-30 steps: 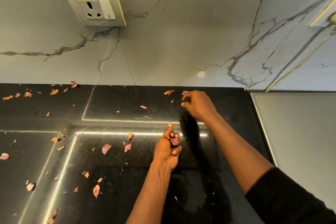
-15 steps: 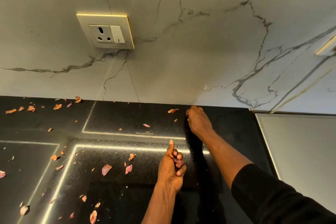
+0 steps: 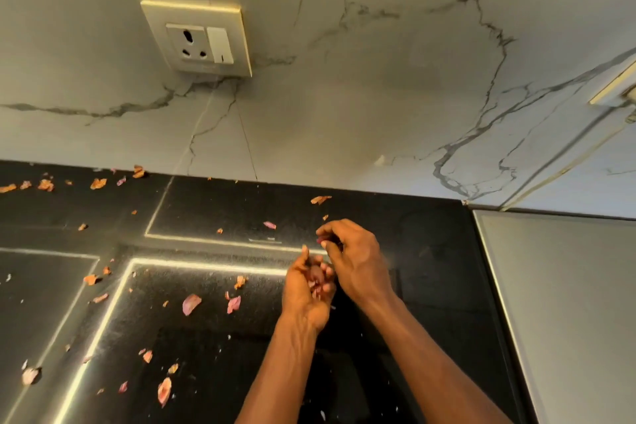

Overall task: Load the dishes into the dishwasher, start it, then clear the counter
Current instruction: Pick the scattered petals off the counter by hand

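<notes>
Black counter (image 3: 413, 251) is running below a marble wall (image 3: 378, 96), and you are working down and to the right of the socket (image 3: 198, 41). Your left hand (image 3: 304, 299) is cupping gathered scraps (image 3: 316, 280), fingers (image 3: 328, 270) curled up around them. Your right hand (image 3: 356, 258) is hovering just beside it, pinching 1 pink scrap (image 3: 320, 240) between thumb and fingertips (image 3: 328, 225). Loose scraps (image 3: 191, 303) are lying scattered over the counter below the socket and off to its left.
</notes>
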